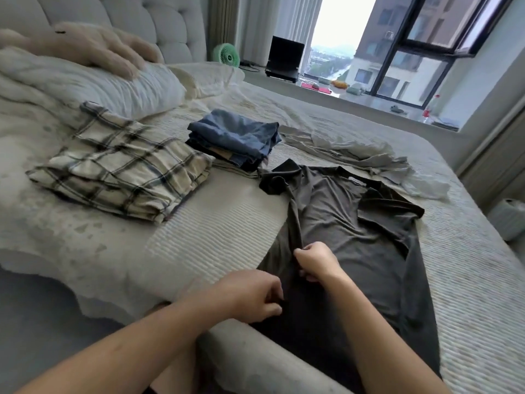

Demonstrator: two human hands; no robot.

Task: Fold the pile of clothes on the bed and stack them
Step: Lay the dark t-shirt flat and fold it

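I stand at the edge of the bed (227,223) with a dark olive polo shirt (355,223) spread out in front of me, its collar pointing away toward the window and its hem hanging over the near side of the mattress. My right hand (316,261) pinches a fold of the shirt's left edge, fingers curled round the cloth, so that a narrow ridge of fabric runs from my grip up toward the left sleeve. My left hand (255,297) is lower and nearer to me, its fingers curled onto the same edge of the shirt close to the hem, gripping the fabric there. The right sleeve lies folded in across the chest. Beyond the shirt, to the left, sits a folded plaid garment (122,163) in cream and dark checks, lying flat on the bedding just below a striped pillow (93,83). Just beside it, toward the middle of the bed, is a small stack of folded blue clothes (235,136). A crumpled pale garment (346,150) lies unfolded behind the shirt's collar. A plush toy (85,44) rests on the pillow against the tufted headboard (159,21), and a small green fan (226,54) stands on the window ledge.
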